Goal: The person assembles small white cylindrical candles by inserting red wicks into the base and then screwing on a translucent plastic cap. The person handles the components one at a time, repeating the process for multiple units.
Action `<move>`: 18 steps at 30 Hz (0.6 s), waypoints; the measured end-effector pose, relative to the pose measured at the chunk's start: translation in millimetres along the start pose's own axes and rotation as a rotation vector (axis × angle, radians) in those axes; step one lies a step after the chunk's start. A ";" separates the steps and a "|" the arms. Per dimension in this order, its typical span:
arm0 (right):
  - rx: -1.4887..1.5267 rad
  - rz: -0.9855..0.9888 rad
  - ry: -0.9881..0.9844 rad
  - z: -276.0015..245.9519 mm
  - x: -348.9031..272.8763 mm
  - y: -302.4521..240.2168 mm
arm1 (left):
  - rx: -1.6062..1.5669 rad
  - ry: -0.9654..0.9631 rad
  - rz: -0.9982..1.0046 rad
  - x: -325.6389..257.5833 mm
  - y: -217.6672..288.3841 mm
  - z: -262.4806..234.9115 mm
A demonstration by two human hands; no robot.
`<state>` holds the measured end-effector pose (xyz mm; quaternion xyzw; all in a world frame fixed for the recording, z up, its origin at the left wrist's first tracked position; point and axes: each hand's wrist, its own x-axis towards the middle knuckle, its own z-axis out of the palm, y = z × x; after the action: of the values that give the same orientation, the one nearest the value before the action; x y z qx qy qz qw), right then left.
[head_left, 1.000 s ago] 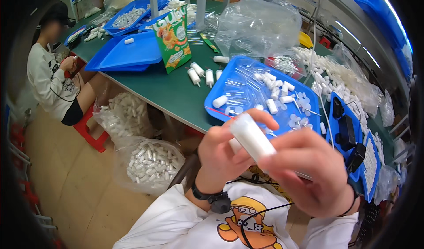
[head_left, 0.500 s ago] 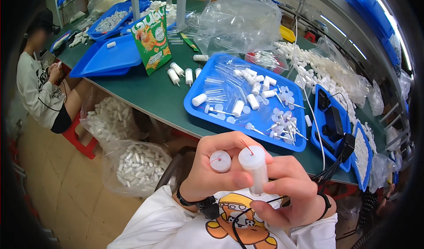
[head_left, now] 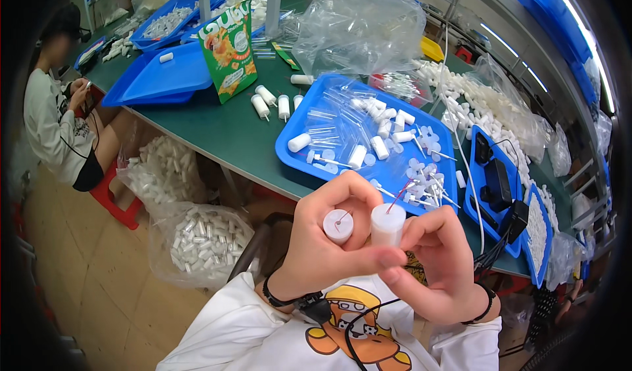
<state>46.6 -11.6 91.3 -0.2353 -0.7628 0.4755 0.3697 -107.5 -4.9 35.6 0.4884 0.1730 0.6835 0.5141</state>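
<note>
My left hand (head_left: 332, 252) is closed round a small white capped tube (head_left: 338, 227), whose round top faces up with a thin red strand through its middle. Its thumb also presses a second, translucent capped tube (head_left: 387, 228), with a red strand rising from the cap. On the other side of that tube, my right hand (head_left: 438, 265) has thumb and fingers bent in against it. Fingers hide the lower part of both tubes. Just beyond my hands is a blue tray (head_left: 299, 163) with white cylinders, clear thin tubes and white stemmed caps.
Several white cylinders (head_left: 266, 96) stand and lie by a green snack bag (head_left: 230, 52). Black adapters (head_left: 498, 181) fill a narrow tray at right, near a hanging white cable (head_left: 475, 200). Bags of white parts (head_left: 204, 242) are on the floor at left, where another person (head_left: 56, 121) sits.
Both hands have shifted slightly up and to the right with the tubes. My right fingers have closed in, and the second tube's lower part is now covered.
</note>
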 end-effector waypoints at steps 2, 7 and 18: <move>0.029 0.009 0.012 -0.2 0.4 2.4 | -0.109 0.006 -0.062 0.8 3.4 2.0; 0.031 0.007 0.006 -1.1 0.2 3.6 | -0.233 -0.070 -0.142 2.6 11.1 -2.6; -0.264 -0.229 0.023 -1.7 -2.9 3.0 | -0.063 -0.008 -0.130 -3.6 14.1 7.4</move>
<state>49.8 -11.4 88.1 -0.1987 -0.8361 0.3234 0.3960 -108.8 -15.8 47.7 0.4625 0.1807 0.6518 0.5733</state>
